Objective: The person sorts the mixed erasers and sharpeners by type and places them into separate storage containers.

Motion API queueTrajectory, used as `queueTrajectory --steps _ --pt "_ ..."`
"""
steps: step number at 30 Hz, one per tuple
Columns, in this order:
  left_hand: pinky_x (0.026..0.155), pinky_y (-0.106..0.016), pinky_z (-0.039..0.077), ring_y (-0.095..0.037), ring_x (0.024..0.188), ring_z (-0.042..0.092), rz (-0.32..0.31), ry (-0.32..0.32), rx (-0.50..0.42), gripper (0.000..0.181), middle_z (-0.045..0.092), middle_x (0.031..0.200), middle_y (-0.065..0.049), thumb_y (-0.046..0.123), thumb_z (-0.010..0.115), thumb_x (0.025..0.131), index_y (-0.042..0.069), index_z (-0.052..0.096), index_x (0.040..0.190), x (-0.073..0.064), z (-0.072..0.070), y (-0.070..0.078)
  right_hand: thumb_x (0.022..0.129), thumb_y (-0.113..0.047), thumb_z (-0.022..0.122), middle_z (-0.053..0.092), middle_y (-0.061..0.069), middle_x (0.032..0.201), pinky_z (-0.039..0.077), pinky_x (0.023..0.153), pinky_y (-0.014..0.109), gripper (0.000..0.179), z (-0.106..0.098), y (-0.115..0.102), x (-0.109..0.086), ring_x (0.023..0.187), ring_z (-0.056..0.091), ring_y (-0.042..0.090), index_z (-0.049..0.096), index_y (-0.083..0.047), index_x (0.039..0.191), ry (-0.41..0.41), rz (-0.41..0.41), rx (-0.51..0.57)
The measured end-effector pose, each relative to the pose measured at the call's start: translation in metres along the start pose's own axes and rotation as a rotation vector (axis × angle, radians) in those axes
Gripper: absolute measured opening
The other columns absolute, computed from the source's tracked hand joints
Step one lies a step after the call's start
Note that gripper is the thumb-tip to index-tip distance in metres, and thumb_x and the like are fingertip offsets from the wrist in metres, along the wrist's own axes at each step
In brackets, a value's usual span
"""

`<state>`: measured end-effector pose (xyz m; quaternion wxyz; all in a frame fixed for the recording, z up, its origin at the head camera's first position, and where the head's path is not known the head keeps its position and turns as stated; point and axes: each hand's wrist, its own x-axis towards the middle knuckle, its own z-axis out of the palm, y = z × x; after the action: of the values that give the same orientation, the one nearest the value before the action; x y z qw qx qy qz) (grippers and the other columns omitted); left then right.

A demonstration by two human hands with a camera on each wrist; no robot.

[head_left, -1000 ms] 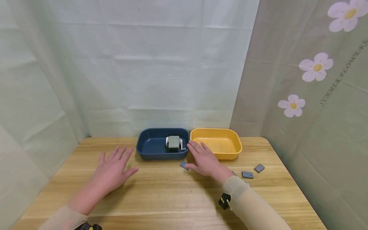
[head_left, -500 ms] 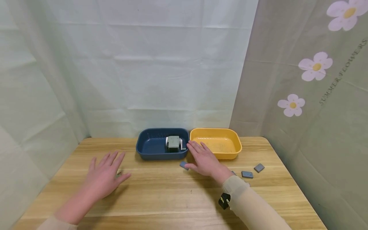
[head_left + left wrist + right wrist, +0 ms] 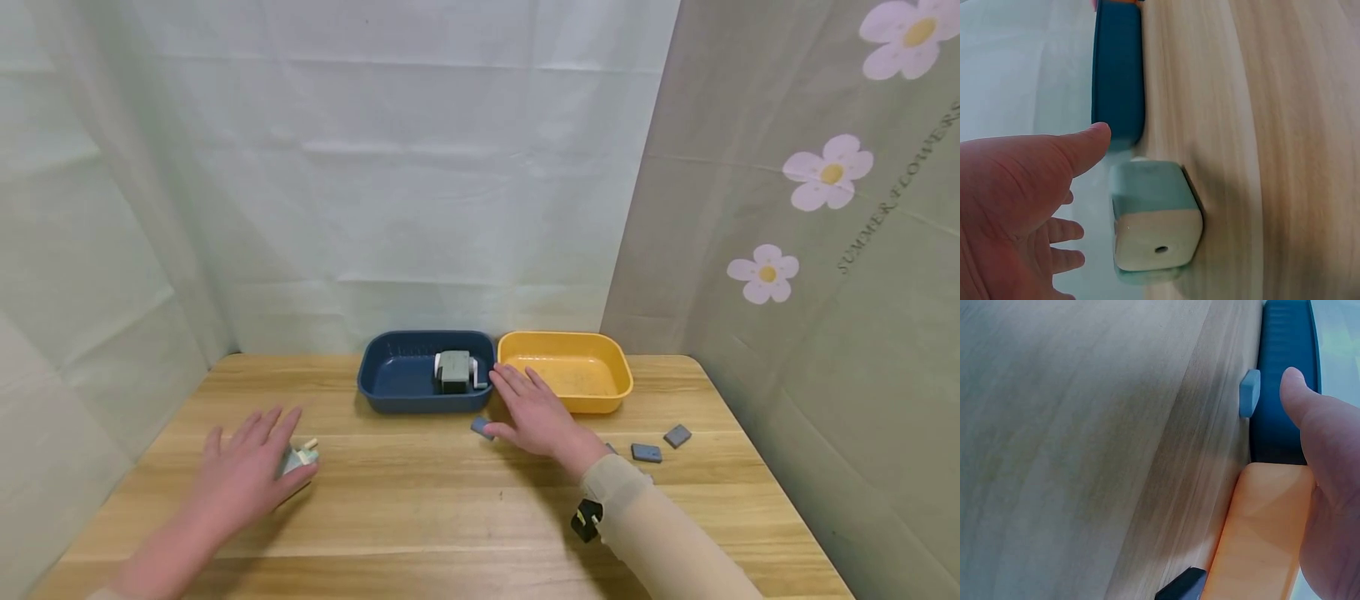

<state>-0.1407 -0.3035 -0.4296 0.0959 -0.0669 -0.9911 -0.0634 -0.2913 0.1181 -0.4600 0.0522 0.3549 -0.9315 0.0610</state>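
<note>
My left hand [image 3: 238,477] hovers with spread fingers over the table's left side. Beside its thumb stands a mint and cream pencil sharpener [image 3: 1155,215] with a small hole in its cream end; the hand partly covers it in the head view. No contact shows between them in the left wrist view. My right hand [image 3: 536,417] reaches out with straight fingers at the junction of the two trays, holding nothing. A small blue-grey block [image 3: 482,427] lies by its thumb. Inside the blue tray [image 3: 390,407] sits a grey-green crank pencil sharpener [image 3: 454,370].
Adjoining the blue tray on its right is a yellow tray [image 3: 600,405]. More blue-grey blocks lie to the right: a flat one [image 3: 646,452], a darker one [image 3: 677,436], and others partly hidden by the right wrist. Cloth curtains [image 3: 420,167] enclose the table's back and sides.
My left hand has moved left and toward me, bringing the mint pencil sharpener into view beside its thumb. The right hand has stayed in place.
</note>
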Motion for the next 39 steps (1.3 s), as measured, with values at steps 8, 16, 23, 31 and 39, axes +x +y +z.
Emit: queueTrajectory --steps 8,16,23,31,39 --pt "0.110 -0.091 0.018 -0.065 0.143 0.042 -0.017 -0.010 0.010 0.095 0.045 0.159 -0.041 0.054 0.083 0.096 -0.002 0.046 0.163 -0.008 0.002 -0.009 0.106 -0.061 0.067 0.029 0.017 0.180 0.013 0.136 0.054 0.096 0.005 0.004 0.001 0.167 0.025 0.034 0.031 -0.003 0.173 0.012 -0.006 0.020" --pt "0.108 -0.093 0.018 -0.068 0.141 0.041 -0.030 -0.031 -0.005 0.098 0.043 0.159 -0.042 0.061 0.078 0.098 -0.003 0.044 0.163 -0.018 0.009 -0.019 0.106 -0.061 0.066 0.028 0.016 0.180 0.013 0.136 0.054 0.096 0.001 0.001 0.000 0.167 0.025 0.033 0.031 -0.003 0.173 -0.001 -0.003 0.021" --pt "0.106 -0.094 0.020 -0.069 0.138 0.045 -0.034 -0.035 0.024 0.099 0.045 0.156 -0.044 0.061 0.080 0.096 -0.003 0.045 0.163 -0.019 0.009 -0.023 0.107 -0.061 0.066 0.028 0.014 0.181 0.011 0.136 0.051 0.095 -0.001 0.000 -0.001 0.168 0.023 0.030 0.032 -0.004 0.174 -0.004 0.013 0.009" --pt "0.102 -0.095 0.023 -0.068 0.133 0.050 -0.029 -0.041 0.046 0.096 0.054 0.147 -0.044 0.052 0.086 0.093 -0.003 0.046 0.161 -0.019 0.007 -0.026 0.106 -0.063 0.065 0.025 0.012 0.182 0.008 0.137 0.049 0.096 0.000 0.001 0.001 0.169 0.021 0.029 0.031 -0.005 0.174 -0.021 0.022 0.008" --pt "0.101 -0.096 0.025 -0.059 0.123 0.062 -0.011 -0.022 0.053 0.098 0.065 0.135 -0.036 0.046 0.091 0.089 -0.003 0.046 0.161 -0.020 0.010 -0.028 0.106 -0.064 0.063 0.024 0.011 0.182 0.008 0.137 0.048 0.097 0.000 0.001 0.001 0.169 0.019 0.028 0.028 -0.007 0.175 -0.029 0.028 -0.008"
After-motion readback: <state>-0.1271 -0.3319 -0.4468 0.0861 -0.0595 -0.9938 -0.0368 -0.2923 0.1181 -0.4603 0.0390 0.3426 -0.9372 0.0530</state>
